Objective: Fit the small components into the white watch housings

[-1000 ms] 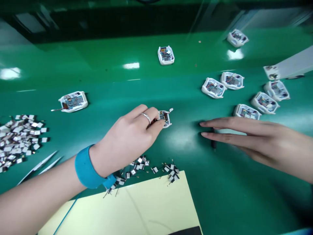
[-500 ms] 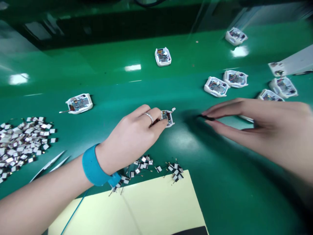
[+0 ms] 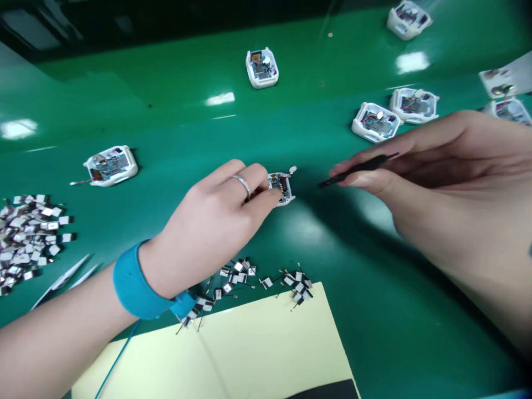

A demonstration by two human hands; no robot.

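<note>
One white housing [image 3: 290, 195] is pinched in the left hand [image 3: 220, 213] at the middle of the green work surface [image 3: 199, 144]; a white disc [image 3: 293, 170] projects at its upper corner. It contains a circuit board [image 3: 282, 183]. The right hand [image 3: 449, 183] grips a slim black tool [image 3: 369, 164]. Other white housings [image 3: 263, 84] contain boards [image 3: 114, 165] and wires [image 3: 366, 123].

Bright light from above, white glare patches [image 3: 412, 62] on the glossy green tabletop [image 3: 178, 124], soft dark shadow [image 3: 349, 227] beside the right hand [image 3: 453, 199], dim upper-left background, fine detail slightly soft.
</note>
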